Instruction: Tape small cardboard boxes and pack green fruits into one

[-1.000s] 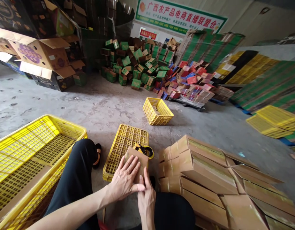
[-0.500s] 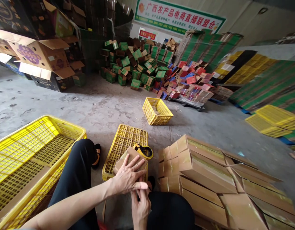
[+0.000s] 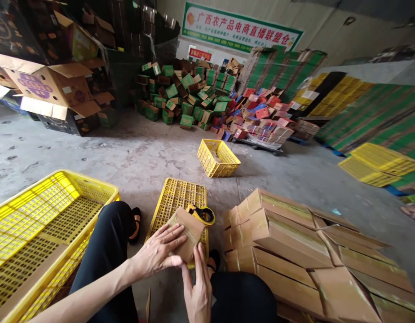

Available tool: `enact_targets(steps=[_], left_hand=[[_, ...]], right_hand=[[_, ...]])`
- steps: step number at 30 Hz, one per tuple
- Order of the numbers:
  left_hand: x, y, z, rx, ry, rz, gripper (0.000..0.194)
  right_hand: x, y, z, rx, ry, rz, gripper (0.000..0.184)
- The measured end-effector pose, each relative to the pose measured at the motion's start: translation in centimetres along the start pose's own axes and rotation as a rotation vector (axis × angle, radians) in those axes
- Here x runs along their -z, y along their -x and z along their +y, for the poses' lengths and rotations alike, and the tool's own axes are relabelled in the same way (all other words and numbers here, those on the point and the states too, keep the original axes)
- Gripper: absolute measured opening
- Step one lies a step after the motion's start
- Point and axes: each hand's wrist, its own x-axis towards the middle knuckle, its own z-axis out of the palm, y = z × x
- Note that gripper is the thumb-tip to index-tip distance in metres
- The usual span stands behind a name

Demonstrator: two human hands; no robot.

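Observation:
A small brown cardboard box (image 3: 193, 228) lies on an upturned yellow plastic crate (image 3: 175, 190) between my knees. My left hand (image 3: 160, 251) rests on the box's top left part, palm down, with its fingers stretched out. At the near right edge of the box is my right hand (image 3: 198, 282), fingers straight and fingertips against the cardboard. Just beyond the box, a yellow and black tape dispenser (image 3: 207, 216) sits on the crate.
To my left stands a large yellow crate (image 3: 108, 192) with cardboard inside. Bundled flat cartons (image 3: 295, 242) are stacked at my right. A smaller yellow crate (image 3: 224, 170) is ahead on the floor. Farther back lie heaps of green boxes (image 3: 187, 121) and red boxes (image 3: 261, 112).
My left hand has slid left, uncovering more of the box's top. My right hand has come apart from the left and now touches the box edge. The view has shifted slightly.

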Motion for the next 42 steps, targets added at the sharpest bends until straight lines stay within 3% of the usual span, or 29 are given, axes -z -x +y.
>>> enact_targets(steps=[4, 10, 14, 19, 23, 27, 32, 36, 39, 42], left_hand=[[-1.0, -0.1, -0.3, 0.046, -0.051, 0.1, 0.08], [-1.4, -1.1, 0.2, -0.047, -0.014, 0.084, 0.078], [-1.0, -2.3, -0.6, -0.092, -0.018, 0.057, 0.08], [0.0, -4.2, -2.7, -0.1, -0.033, 0.016, 0.074], [0.6, -5.7, -3.6, -0.108, -0.031, -0.016, 0.072], [0.1, -5.9, -3.2, -0.07, -0.056, 0.001, 0.076], [-2.4, -2.5, -2.1, 0.162, -0.097, 0.149, 0.07], [-4.9, -0.1, -1.4, 0.309, -0.001, 0.294, 0.073], [-5.8, -1.0, -1.7, 0.338, 0.055, 0.322, 0.075], [-5.3, -3.7, -2.6, 0.306, 0.052, 0.293, 0.072]], right_hand=[[0.5, -1.5, -0.2, 0.087, -0.016, -0.093, 0.061], [1.7, -4.2, 1.5, 0.227, -0.047, -0.212, 0.05], [1.2, -5.3, 2.6, 0.228, 0.022, -0.158, 0.051], [-1.0, -3.7, 1.1, 0.23, 0.123, -0.039, 0.057], [-1.7, -4.0, 1.0, 0.291, 0.19, -0.048, 0.057], [-1.2, -6.6, 3.3, 0.358, 0.169, -0.114, 0.057], [-1.3, -8.1, 5.5, 0.282, 0.12, -0.147, 0.055], [-2.0, -7.4, 5.3, 0.127, 0.063, -0.126, 0.051], [-2.3, -6.3, 4.2, 0.06, 0.049, -0.047, 0.051], [-2.5, -4.9, 2.8, 0.044, 0.129, 0.027, 0.053]])
